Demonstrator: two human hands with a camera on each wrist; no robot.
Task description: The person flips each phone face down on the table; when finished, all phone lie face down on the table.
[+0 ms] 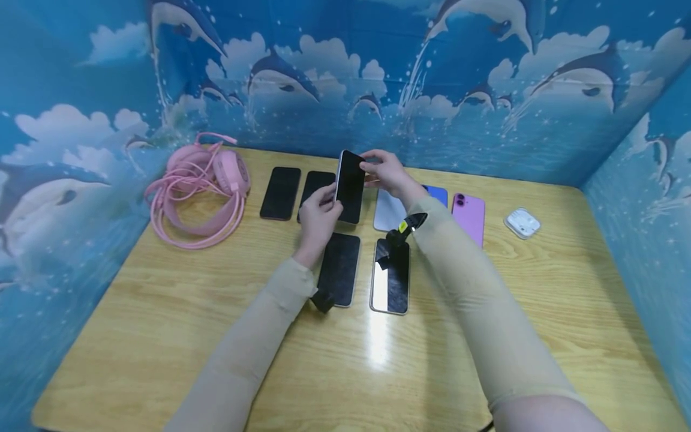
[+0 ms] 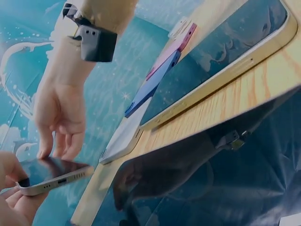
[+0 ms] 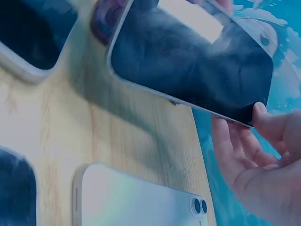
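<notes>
Headphones, pink with a coiled cable, lie at the far left of the wooden table. Beside them two dark phones lie screen up. At centre, a raised phone is held off the table, tilted nearly upright, dark screen toward the camera. The left hand grips its lower edge with curled fingers; the right hand pinches its upper edge between thumb and fingertips. Below it, two more phones lie flat, one reflecting light. Right of centre lie a silver phone, a blue phone and a purple phone, backs up. White earbud case sits farthest right.
</notes>
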